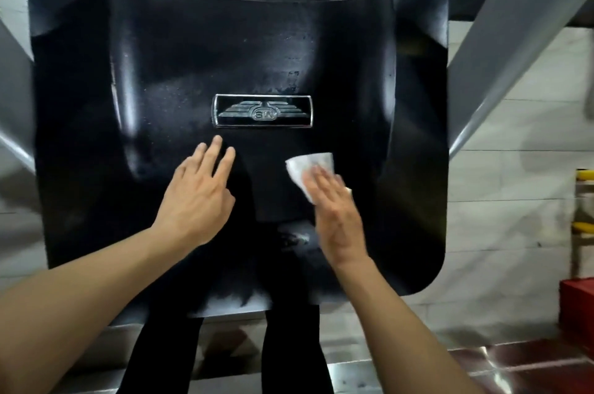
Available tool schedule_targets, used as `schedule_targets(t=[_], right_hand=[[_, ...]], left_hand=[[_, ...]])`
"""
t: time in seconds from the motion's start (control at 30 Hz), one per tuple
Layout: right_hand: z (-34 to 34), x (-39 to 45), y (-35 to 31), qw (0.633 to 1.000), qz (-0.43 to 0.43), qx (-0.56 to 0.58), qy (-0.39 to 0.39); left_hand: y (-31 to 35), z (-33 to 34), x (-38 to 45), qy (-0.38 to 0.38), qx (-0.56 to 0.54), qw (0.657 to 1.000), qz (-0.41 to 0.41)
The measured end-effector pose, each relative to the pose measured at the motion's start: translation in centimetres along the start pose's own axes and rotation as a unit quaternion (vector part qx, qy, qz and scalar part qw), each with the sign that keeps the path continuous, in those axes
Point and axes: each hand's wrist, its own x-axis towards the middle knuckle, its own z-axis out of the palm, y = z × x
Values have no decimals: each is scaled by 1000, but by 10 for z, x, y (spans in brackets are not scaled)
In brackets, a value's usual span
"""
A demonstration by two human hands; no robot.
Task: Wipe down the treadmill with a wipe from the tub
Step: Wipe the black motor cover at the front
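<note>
2 hands lie flat on the treadmill (pixel 180 49) cover below its badge (pixel 262 111): left hand (pixel 196 197) open and bare, right hand (pixel 334 213) with straight fingers pressing the wipe (pixel 305 168). Unpinched, the wipe may bunch or slip, leaving streaks.

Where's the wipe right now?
In the head view, the white wipe lies flat under the right hand's fingers on the black treadmill cover, below-right of the silver winged badge.

Bare forearms, no sleeves or jewellery in view — legs below in plain black trousers (pixel 225 355).
</note>
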Motion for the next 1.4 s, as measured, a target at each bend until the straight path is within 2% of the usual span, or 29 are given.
schedule_targets(t=[0.07,0.13,0.3,0.4,0.47,0.57,0.63,0.73,0.8,0.87,1.0,1.1,1.23,1.3,1.4], right_hand=[[-18,0,34,999,24,-9,23],[-27,26,60,999,2,-43,33],[-54,165,114,988,8,-154,14],[-70,240,129,979,17,-201,-31],[-69,262,127,976,46,-208,-37],[-58,233,103,981,112,-153,31],[-43,183,76,990,88,-91,56],[-30,122,50,998,16,-55,15],[-29,126,60,998,8,-62,-2],[-38,167,78,995,28,-92,15],[-53,294,121,979,101,-177,-30],[-60,346,132,974,119,-191,-31],[-46,345,95,976,153,-154,-25],[-25,333,56,989,105,-102,-23],[12,314,-25,997,-17,-39,-62]], left_hand=[[16,0,12,-3,5,1000,22],[31,1,25,2,6,999,38],[43,0,72,52,42,995,69],[40,-5,100,62,52,996,40],[38,-10,115,64,41,997,8],[28,-22,133,17,17,999,-45],[21,-27,137,-22,20,999,-45],[13,-29,136,-78,15,997,-25],[12,-29,137,-93,23,995,-20],[12,-27,138,-97,22,995,-17],[10,-25,137,-89,2,996,-14],[9,-23,136,-84,-6,996,-16],[11,-24,134,-78,-16,997,-7],[10,-25,132,-56,-36,998,-2],[-4,-22,124,-21,-47,999,11]])
